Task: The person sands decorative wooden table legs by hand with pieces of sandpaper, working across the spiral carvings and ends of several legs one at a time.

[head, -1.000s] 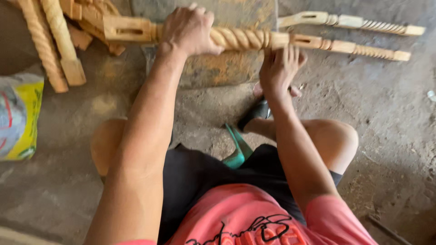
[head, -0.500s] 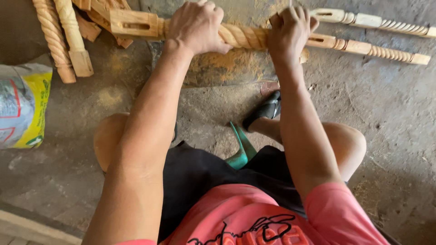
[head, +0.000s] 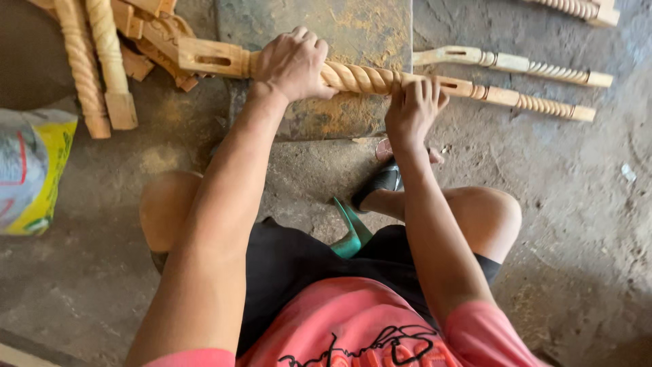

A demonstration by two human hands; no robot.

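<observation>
Both hands, left hand and right hand, are gripping tight the pale rope-twisted wooden spindle; finished-looking pale twisted wooden spindles are lying at ten o'clock.

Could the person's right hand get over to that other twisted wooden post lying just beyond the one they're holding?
Probably yes. The right hand grips the twisted post, and the second post lies just past it on bare floor, nothing between.

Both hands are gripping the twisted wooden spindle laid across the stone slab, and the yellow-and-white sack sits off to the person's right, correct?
Not quite. The head view shows the sack on the person's left, not the right. The rest holds: the left hand and the right hand both grip the twisted wooden spindle, which lies across the stone slab.
</observation>
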